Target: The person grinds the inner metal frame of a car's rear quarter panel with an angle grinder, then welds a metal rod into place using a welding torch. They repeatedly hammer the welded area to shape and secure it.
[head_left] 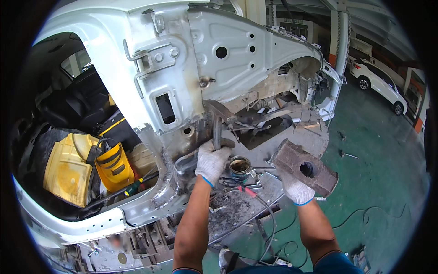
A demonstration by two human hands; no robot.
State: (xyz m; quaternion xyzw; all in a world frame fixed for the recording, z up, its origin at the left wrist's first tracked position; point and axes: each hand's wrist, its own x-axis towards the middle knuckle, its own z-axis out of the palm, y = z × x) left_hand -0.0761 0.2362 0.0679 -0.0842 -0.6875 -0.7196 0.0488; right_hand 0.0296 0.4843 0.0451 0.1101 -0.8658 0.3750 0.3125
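My left hand (212, 165), in a white knitted glove, is closed around the shaft of a metal hammer (218, 125). The hammer stands upright, its head near the bare, scorched metal low on a pale car body (169, 98). On the right, my gloved right hand (297, 189) grips a heavy rusty steel block (299, 160) with a round hole through it, like a sledgehammer head without a handle. The block hides most of the fingers. Between my hands an open tin can (240, 168) with a dark, stained inside stands on the metal bench (228, 211).
A red-ended cable (248, 191) and scattered tools lie on the bench. Inside the door opening are a yellow shell with straps (114, 170), a yellow panel (68, 170) and a green-handled tool (133, 188). Cords (365, 213) trail over the green floor; a white car (378, 84) stands beyond.
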